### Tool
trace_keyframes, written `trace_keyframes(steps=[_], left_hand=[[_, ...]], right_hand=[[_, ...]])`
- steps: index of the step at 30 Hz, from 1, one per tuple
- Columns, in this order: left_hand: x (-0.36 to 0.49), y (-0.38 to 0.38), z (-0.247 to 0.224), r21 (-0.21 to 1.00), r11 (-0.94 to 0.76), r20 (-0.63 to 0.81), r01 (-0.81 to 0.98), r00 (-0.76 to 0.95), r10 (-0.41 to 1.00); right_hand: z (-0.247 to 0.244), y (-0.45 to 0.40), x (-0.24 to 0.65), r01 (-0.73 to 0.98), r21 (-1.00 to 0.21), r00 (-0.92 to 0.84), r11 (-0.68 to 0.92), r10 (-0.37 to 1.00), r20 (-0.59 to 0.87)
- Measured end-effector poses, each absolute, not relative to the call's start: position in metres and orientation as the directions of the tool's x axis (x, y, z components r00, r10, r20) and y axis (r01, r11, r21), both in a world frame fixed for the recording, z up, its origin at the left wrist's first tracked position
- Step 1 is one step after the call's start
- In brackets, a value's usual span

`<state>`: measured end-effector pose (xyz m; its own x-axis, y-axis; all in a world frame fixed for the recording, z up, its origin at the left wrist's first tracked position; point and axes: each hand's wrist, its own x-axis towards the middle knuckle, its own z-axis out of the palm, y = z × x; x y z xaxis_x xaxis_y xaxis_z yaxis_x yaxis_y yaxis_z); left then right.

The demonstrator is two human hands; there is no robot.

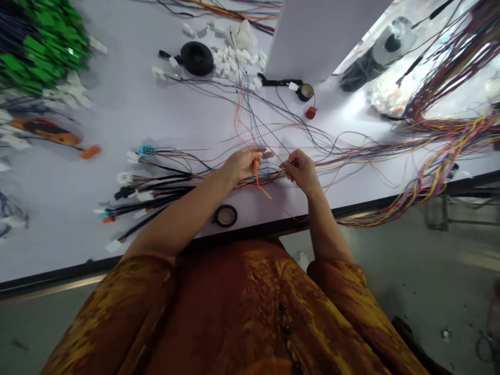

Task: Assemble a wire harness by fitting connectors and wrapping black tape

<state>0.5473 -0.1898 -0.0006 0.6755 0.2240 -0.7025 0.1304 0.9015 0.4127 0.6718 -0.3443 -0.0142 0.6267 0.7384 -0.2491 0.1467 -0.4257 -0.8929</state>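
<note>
"Wire harness [219,179] in hand?"

"Yes, lying lengthwise across the bench [58,219], connectors [125,178] to the left. Left hand [242,164] half closed on it beside an orange wire [257,174]; right hand [300,171] pinching thin strands [283,167]."

"Anything around it?"

"Tape roll [225,215] just below; loose wires fan out beyond."
</note>
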Motion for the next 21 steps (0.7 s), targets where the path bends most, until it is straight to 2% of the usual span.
trace_keyframes(steps=[4, 8, 10, 14, 17, 21], left_hand=[[0.554, -0.191, -0.002, 0.522, 0.829, -0.705, 0.199, 0.648, 0.288], [0.56, -0.19, -0.004, 0.529, 0.812, -0.695, 0.245, 0.675, 0.249], [0.562, -0.191, -0.004, 0.553, 0.795, -0.677, 0.249, 0.691, 0.254], [0.559, -0.196, -0.002, 0.634, 0.731, -0.675, 0.253, 0.642, 0.364], [0.55, -0.198, 0.0, 0.664, 0.72, -0.659, 0.2, 0.611, 0.438], [0.532, -0.194, 0.001, 0.628, 0.773, -0.638, 0.094, 0.631, 0.441]], right_hand=[[-0.015, -0.344, 0.672, 0.235, -0.867, 0.612, -0.439, 0.76, -0.219], [-0.016, -0.344, 0.671, 0.3, -0.855, 0.572, -0.423, 0.797, -0.194], [-0.015, -0.343, 0.668, 0.298, -0.86, 0.55, -0.415, 0.811, -0.201], [-0.015, -0.343, 0.666, 0.239, -0.879, 0.59, -0.413, 0.781, -0.207], [-0.023, -0.344, 0.669, 0.201, -0.869, 0.655, -0.451, 0.722, -0.224], [-0.026, -0.346, 0.673, 0.18, -0.833, 0.688, -0.524, 0.672, -0.274]])
